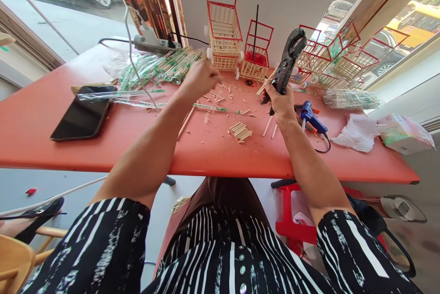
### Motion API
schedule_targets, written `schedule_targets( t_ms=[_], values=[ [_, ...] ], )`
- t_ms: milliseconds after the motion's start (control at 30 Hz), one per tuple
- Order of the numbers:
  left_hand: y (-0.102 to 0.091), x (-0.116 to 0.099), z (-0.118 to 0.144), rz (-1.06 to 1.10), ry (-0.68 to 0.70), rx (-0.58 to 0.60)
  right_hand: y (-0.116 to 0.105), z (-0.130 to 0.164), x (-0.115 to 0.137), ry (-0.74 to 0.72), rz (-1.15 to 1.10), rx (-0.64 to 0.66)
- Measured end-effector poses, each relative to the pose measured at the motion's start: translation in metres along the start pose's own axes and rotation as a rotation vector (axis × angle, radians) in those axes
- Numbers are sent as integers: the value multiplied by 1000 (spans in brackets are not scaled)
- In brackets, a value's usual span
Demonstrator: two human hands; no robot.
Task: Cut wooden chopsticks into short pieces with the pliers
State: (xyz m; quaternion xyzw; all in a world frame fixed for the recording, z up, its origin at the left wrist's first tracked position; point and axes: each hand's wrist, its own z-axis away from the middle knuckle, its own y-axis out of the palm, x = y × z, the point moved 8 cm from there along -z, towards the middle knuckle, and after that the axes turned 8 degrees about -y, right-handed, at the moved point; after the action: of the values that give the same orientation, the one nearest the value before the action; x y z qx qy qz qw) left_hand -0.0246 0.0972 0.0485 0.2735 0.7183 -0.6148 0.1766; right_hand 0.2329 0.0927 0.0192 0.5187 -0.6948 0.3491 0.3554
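Observation:
My right hand (282, 101) grips black pliers-like cutters (288, 62), held upright above the red table (41, 147). My left hand (200, 78) reaches forward over scattered wood bits, fingers pinched; I cannot tell if it holds a stick. A small stack of cut wooden sticks (240, 131) lies between my hands. A pile of wrapped chopsticks (165, 67) lies just beyond my left hand.
A black phone (84, 113) lies at the left. A blue glue gun (311, 120) lies right of my right hand. Red-and-wood miniature carts (223, 33) stand at the back, more carts (338, 58) at the right. White tissue (357, 133) and a packet (404, 134) lie far right.

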Motion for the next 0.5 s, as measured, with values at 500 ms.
schedule_targets(
  t_ms=[500],
  values=[
    [34,-52,24,397,103,297,19,16,15,88,-142,166]
  ],
)
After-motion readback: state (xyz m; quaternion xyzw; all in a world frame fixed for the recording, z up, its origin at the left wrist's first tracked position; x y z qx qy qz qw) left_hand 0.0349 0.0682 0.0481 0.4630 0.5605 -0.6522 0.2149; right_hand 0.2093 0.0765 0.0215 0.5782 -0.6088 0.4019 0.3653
